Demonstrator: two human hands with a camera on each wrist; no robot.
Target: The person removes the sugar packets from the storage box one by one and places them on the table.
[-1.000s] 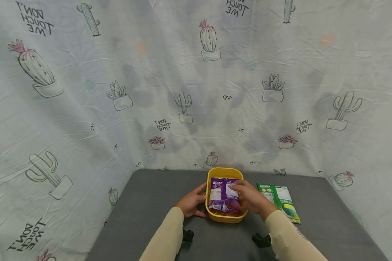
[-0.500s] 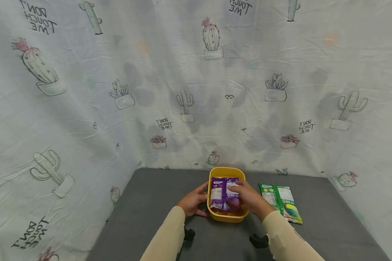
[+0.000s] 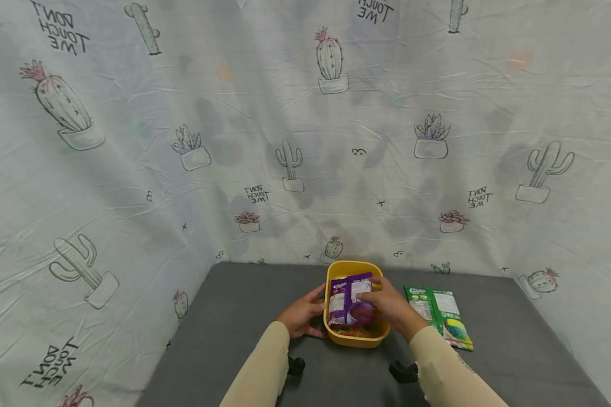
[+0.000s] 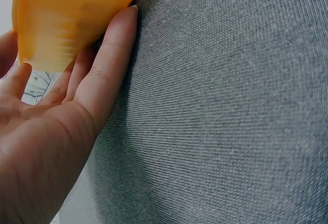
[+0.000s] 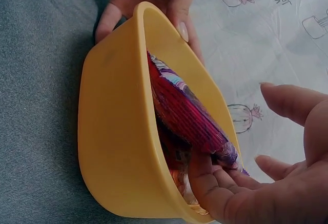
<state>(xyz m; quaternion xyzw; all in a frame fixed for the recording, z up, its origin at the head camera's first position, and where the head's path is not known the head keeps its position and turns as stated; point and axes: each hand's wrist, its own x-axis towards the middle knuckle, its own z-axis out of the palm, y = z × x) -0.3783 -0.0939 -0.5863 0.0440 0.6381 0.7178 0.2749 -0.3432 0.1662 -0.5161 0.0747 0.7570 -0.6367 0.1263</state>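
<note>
A purple printed food packet (image 3: 350, 302) lies aslant in a yellow plastic tub (image 3: 356, 341). My right hand (image 3: 387, 302) pinches the packet's right side, its thumb over the top face. In the right wrist view the packet (image 5: 187, 108) is tilted, its end between curled fingers, while other fingers of that hand (image 5: 277, 183) stand apart. My left hand (image 3: 300, 314) touches the tub's left side with spread, fairly straight fingers. The left wrist view shows that hand (image 4: 56, 131) against the tub's outer wall (image 4: 66, 24). Reddish-orange contents (image 5: 179, 180) show partly beneath the packet.
A green packet (image 3: 440, 316) lies flat on the dark grey table (image 3: 244, 305), to the right of the tub. A white cactus-print curtain (image 3: 285, 226) hangs behind and at the sides. Black wrist-worn mounts (image 3: 296, 366) show below the forearms.
The purple packet has turned and tilted in the tub, its right side raised by my right hand. More of the orange contents shows beneath. My left hand stays at the tub's side.
</note>
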